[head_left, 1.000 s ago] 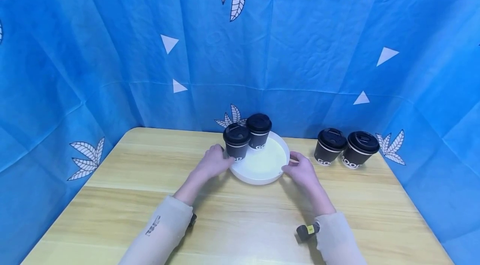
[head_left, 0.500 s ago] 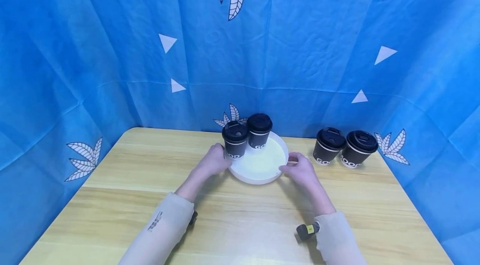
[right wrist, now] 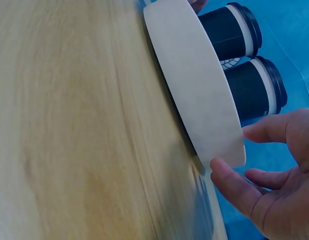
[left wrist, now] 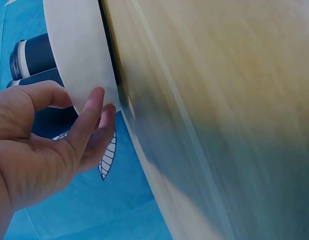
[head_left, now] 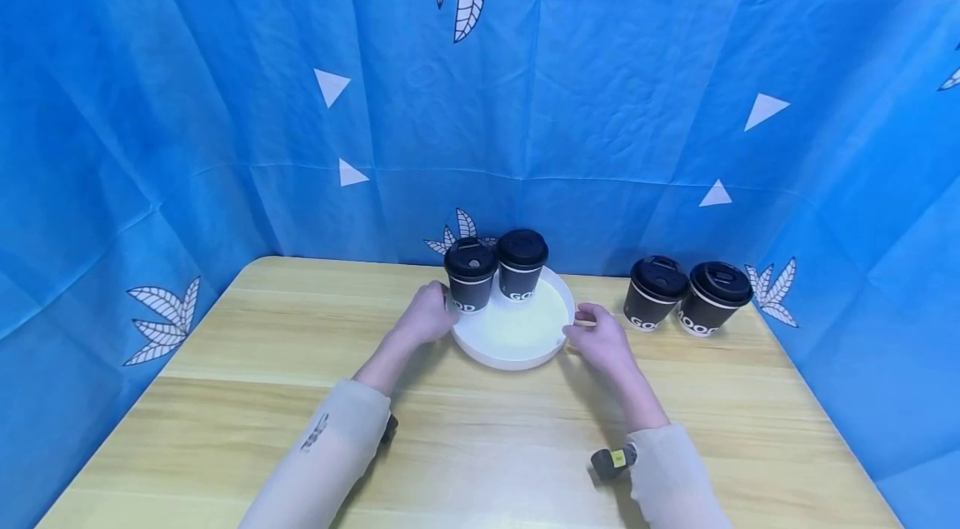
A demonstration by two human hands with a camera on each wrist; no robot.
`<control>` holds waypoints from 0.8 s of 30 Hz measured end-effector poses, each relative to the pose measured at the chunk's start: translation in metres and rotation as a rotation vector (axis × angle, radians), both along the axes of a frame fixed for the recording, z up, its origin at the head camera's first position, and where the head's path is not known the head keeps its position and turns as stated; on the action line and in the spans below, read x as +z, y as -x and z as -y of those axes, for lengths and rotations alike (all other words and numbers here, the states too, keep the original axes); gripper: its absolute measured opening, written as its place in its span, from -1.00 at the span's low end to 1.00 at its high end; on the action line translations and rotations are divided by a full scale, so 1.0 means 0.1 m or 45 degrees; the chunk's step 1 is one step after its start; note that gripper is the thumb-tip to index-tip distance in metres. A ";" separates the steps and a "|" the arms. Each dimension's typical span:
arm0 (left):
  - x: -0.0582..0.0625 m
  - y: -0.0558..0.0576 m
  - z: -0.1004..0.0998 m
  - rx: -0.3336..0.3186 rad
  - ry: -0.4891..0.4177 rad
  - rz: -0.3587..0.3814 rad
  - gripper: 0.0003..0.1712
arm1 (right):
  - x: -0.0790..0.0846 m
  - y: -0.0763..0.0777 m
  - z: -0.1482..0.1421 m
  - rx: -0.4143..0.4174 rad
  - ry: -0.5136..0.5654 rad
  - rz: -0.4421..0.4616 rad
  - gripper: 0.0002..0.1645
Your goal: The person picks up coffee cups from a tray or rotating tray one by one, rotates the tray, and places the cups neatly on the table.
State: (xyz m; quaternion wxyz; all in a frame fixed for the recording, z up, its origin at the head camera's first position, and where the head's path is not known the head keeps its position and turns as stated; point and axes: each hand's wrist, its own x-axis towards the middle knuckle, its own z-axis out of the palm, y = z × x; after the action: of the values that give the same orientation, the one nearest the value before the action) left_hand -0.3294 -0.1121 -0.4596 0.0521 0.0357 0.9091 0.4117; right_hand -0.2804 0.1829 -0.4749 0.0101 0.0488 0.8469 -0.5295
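Two of the four cups stand upright in the tray, centre of the head view; the other pair is off it, on the bench, right of frame. Left hand grips the tray's left side, right hand its right, thumbs at the rim, fingers on the outer wall. Forearms angle in from the bottom edge. Tray's roughly level; can't tell if it's lifted.
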 end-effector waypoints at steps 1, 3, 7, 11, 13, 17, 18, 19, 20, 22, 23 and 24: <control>0.00 0.01 0.00 0.000 -0.003 0.000 -0.59 | -0.01 0.00 0.00 0.001 0.002 0.001 -0.22; -0.01 0.03 0.00 -0.004 -0.002 -0.010 -0.63 | -0.02 0.01 0.01 0.005 0.006 0.001 -0.23; 0.00 0.05 -0.01 -0.022 0.029 -0.041 -0.66 | -0.02 0.01 0.02 0.009 -0.008 0.000 -0.22; 0.01 0.05 -0.02 -0.022 0.075 -0.057 -0.55 | -0.02 0.01 0.03 0.017 -0.040 -0.011 -0.24; 0.01 0.06 -0.02 -0.014 0.083 -0.056 -0.51 | -0.02 0.01 0.04 0.017 -0.055 -0.017 -0.24; 0.02 0.04 -0.04 0.020 0.041 -0.011 -0.47 | 0.01 0.00 0.03 0.020 -0.082 -0.029 -0.24; 0.03 0.03 -0.04 0.027 0.036 -0.009 -0.46 | 0.01 0.00 0.03 0.020 -0.089 -0.028 -0.23; 0.03 0.01 -0.05 0.036 0.027 -0.001 -0.45 | 0.02 0.00 0.04 0.020 -0.097 -0.028 -0.21; 0.04 0.00 -0.05 0.041 0.019 0.005 -0.43 | 0.02 0.00 0.04 0.018 -0.105 -0.025 -0.20; 0.05 -0.03 -0.06 0.044 0.025 0.001 -0.39 | 0.03 -0.01 0.04 0.019 -0.120 -0.017 -0.16; 0.05 -0.04 -0.06 0.042 0.033 -0.004 -0.37 | 0.04 -0.02 0.04 0.020 -0.128 -0.014 -0.14; 0.06 -0.05 -0.06 0.039 0.044 -0.008 -0.34 | 0.04 -0.02 0.04 0.020 -0.139 -0.010 -0.13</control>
State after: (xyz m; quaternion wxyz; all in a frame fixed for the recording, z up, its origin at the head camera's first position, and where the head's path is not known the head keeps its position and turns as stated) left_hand -0.3240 -0.1056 -0.4540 0.0435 0.0221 0.9167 0.3966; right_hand -0.2784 0.1792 -0.4707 0.0082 0.0406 0.8748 -0.4827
